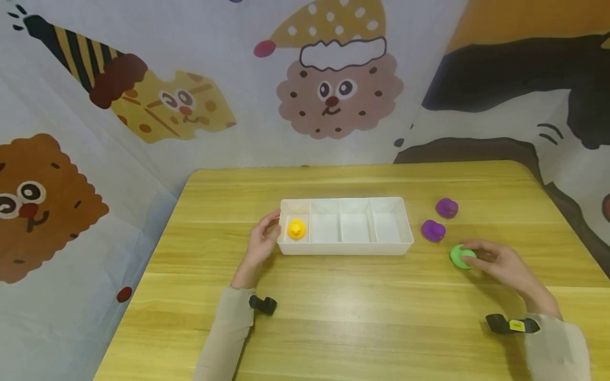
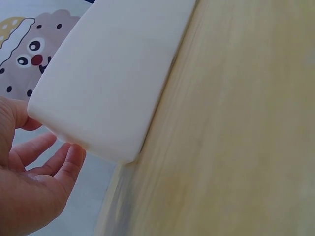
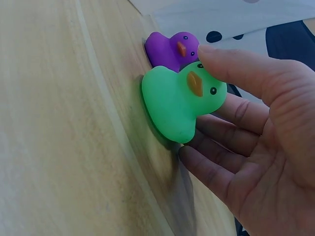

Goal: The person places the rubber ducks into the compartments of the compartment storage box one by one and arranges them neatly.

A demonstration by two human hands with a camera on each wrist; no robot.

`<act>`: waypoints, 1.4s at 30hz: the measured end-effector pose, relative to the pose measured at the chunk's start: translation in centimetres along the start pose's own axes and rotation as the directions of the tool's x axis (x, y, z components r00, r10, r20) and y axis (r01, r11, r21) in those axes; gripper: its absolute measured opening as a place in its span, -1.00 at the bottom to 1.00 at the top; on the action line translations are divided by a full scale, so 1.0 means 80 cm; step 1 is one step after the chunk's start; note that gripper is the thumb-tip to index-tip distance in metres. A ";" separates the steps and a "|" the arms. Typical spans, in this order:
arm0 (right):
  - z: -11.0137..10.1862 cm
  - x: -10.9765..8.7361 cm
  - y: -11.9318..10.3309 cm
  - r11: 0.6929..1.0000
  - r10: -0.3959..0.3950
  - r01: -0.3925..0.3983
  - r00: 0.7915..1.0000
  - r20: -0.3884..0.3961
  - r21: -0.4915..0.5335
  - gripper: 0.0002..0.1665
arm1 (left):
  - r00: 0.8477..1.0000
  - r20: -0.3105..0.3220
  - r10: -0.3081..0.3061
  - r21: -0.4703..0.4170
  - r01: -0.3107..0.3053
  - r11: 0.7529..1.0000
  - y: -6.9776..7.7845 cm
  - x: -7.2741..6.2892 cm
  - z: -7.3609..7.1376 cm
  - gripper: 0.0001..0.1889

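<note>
At the left end of a white divided tray (image 1: 345, 249), my left hand (image 1: 261, 241) touches the end wall with its fingers. The left wrist view shows these fingertips against the end of the tray (image 2: 113, 83). A yellow toy duck (image 1: 296, 229) sits in the tray's leftmost compartment. On the right, my right hand (image 1: 500, 264) holds a green toy duck (image 1: 460, 257) between thumb and fingers. In the right wrist view the thumb lies at the head of the green duck (image 3: 170, 101), with the other fingers behind it.
Two purple toy ducks (image 1: 447, 208) (image 1: 433, 230) stand right of the tray, beyond the green one. All of this is on a wooden table (image 1: 333, 307). A cloth printed with cartoon figures (image 1: 257, 143) hangs behind the table's far edge.
</note>
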State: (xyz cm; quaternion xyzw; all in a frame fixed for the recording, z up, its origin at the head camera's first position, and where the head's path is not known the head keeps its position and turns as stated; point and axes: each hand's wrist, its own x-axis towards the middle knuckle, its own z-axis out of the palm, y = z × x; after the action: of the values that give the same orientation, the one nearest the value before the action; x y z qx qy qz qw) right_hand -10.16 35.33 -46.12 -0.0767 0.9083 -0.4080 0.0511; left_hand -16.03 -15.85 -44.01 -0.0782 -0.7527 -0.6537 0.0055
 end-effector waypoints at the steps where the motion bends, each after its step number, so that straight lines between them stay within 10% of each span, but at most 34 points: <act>1: 0.000 0.000 0.000 1.000 -0.002 0.002 1.000 -0.003 -0.002 -0.61 | 1.000 0.001 -0.001 -0.001 0.001 1.000 0.000 0.000 0.000 -0.55; 20: -0.002 0.006 0.000 0.995 -0.094 0.097 0.992 -0.085 0.028 -0.71 | 0.999 -0.035 0.011 -0.014 -0.011 1.000 -0.038 0.012 -0.001 -0.55; 42: -0.028 0.027 -0.039 0.996 -0.080 0.084 0.990 -0.116 0.034 -0.65 | 0.999 -0.020 0.025 -0.017 -0.026 1.000 -0.020 0.006 -0.002 -0.56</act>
State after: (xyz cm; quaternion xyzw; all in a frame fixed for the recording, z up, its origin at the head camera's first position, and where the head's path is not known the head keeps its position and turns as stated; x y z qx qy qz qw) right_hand -12.29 34.54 -42.38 -0.0895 0.8977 -0.4311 -0.0162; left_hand -16.70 -16.16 -45.48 -0.0813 -0.7459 -0.6607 0.0207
